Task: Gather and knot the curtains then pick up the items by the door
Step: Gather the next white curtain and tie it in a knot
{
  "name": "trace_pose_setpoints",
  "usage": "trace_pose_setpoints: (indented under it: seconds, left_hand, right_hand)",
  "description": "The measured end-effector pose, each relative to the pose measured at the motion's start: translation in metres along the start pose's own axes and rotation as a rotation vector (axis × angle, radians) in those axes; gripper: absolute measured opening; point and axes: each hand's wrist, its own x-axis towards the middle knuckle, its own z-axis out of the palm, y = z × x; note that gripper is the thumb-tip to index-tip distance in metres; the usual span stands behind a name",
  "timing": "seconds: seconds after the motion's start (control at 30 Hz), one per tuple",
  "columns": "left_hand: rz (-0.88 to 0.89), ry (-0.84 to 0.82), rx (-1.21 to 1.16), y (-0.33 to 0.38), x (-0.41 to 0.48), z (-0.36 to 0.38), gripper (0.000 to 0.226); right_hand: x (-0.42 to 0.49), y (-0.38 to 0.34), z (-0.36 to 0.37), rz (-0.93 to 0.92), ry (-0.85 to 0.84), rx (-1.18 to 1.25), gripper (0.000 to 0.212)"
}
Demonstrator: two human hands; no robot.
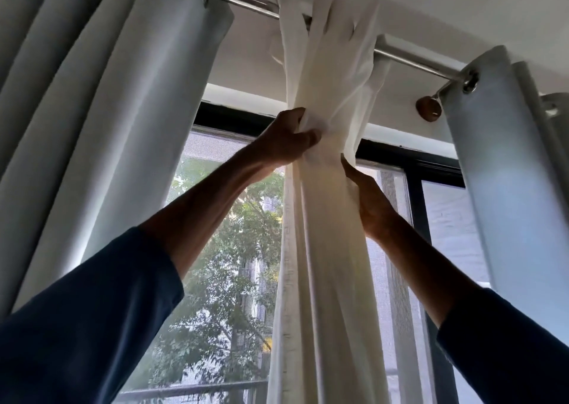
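Head view, looking upward at the window: the white curtain [326, 219] hangs from the metal rod [246, 3] near the ceiling and is gathered into one thick vertical bundle in the middle of the frame, running from the rod down past the lower edge of the picture. Above the hands the fabric fans out slightly toward the rod; below them it falls as a tight column. The left hand [286, 139] is raised to the left side of the bundle, just under the fanned part, with its fingers curled into the cloth and its thumb pressed against them, so that a fold of the white curtain is pinched in its grip. The right hand [369, 200] sits slightly lower on the right edge of the bundle, touching the fabric. Its thumb points up along the front edge, and its fingers pass behind the cloth out of sight, so it cannot be told whether this hand is clamped on the bundle or only resting against it. Both forearms are bare from the wrist, with dark blue sleeves [92, 326] lower down. A grey curtain [123, 126] hangs from the rod on the left, well apart from the bundle, and a second grey curtain [508, 157] hangs on the right beside the round wall bracket [428, 110]. Behind the bundle is a dark window frame [412, 154], with a leafy tree [228, 249] visible through the glass.
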Motion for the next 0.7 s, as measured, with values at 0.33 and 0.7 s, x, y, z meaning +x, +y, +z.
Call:
trace_pose_setpoints:
  seconds: [0.33, 0.7]
  left_hand:
    - [-0.014, 0.017, 0.007, -0.006, -0.010, 0.008, 0.019]
    - [-0.064, -0.157, -0.182, 0.003, -0.018, 0.004, 0.027]
  right_hand:
    - [-0.018, -0.018, -0.018, 0.059, 0.028, -0.135, 0.037]
    - [-0.028, -0.014, 0.010, -0.005, 0.030, 0.025, 0.023]
